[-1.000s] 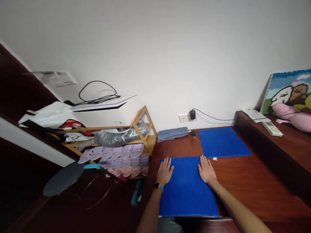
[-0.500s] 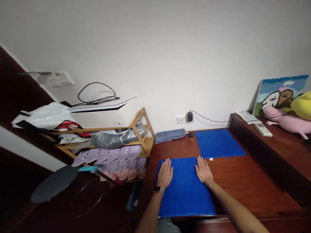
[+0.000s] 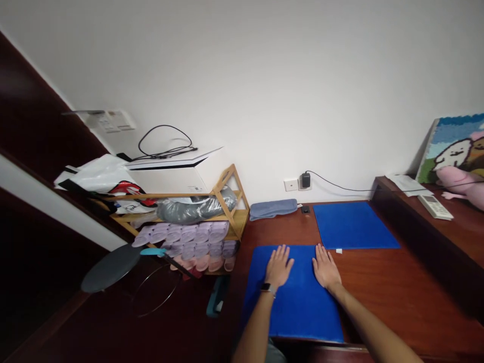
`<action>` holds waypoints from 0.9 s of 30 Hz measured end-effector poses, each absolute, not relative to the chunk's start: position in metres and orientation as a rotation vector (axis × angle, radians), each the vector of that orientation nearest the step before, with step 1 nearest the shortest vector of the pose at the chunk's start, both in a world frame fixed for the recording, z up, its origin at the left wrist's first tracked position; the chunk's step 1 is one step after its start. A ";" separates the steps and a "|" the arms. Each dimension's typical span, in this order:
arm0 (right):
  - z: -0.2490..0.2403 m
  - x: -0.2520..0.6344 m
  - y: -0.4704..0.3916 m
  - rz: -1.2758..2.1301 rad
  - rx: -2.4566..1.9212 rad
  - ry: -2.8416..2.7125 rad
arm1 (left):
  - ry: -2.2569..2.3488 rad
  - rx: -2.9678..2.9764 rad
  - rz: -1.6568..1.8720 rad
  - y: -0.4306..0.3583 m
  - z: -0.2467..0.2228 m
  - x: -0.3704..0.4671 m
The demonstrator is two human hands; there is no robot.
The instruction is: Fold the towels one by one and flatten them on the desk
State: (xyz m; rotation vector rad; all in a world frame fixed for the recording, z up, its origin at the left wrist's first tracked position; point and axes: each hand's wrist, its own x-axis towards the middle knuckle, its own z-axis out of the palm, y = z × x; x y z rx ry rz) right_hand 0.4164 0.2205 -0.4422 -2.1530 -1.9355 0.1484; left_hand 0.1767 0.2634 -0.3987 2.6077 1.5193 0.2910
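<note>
A bright blue towel point(image 3: 298, 312) lies spread flat on the reddish-brown wooden desk point(image 3: 389, 292), right in front of me. My left hand point(image 3: 279, 267) rests palm down on its upper part, inside the left edge, with fingers stretched out. A watch point(image 3: 267, 288) is strapped on that wrist. Flat on the towel's upper right corner and edge lies my right hand point(image 3: 325, 268), its fingers also straight. Neither hand grips anything. Beyond, toward the wall, a second blue towel point(image 3: 355, 225) is spread flat, with a small white tag point(image 3: 339, 251) at its near edge.
A folded grey-blue cloth point(image 3: 274, 208) lies by the wall. A black charger point(image 3: 306, 179) trails its cable right. At left stands a wooden rack point(image 3: 240, 222) with slippers point(image 3: 202, 232) and a white box point(image 3: 177, 174). A remote point(image 3: 434, 206) and pink plush toy point(image 3: 461, 184) sit on the right ledge.
My left hand has slid inward from the near towel's left edge. My right hand stays by the upper right corner. The view has turned left, so everything appears shifted right.
</note>
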 end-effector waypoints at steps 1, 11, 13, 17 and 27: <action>-0.442 0.416 0.221 0.160 -2.148 -1.930 | 1.607 2.578 0.268 0.269 -0.399 0.151; -0.425 0.416 0.225 0.223 -2.217 -1.940 | 1.852 2.511 0.324 0.282 -0.402 0.072; -0.413 0.417 0.223 0.274 -2.226 -1.960 | 1.843 2.523 0.360 0.270 -0.397 0.075; -0.407 0.416 0.194 0.208 -2.190 -1.901 | 1.682 2.655 0.552 0.223 -0.395 0.080; -0.438 0.395 0.119 0.157 -2.185 -1.871 | 1.479 2.707 0.385 0.156 -0.411 0.107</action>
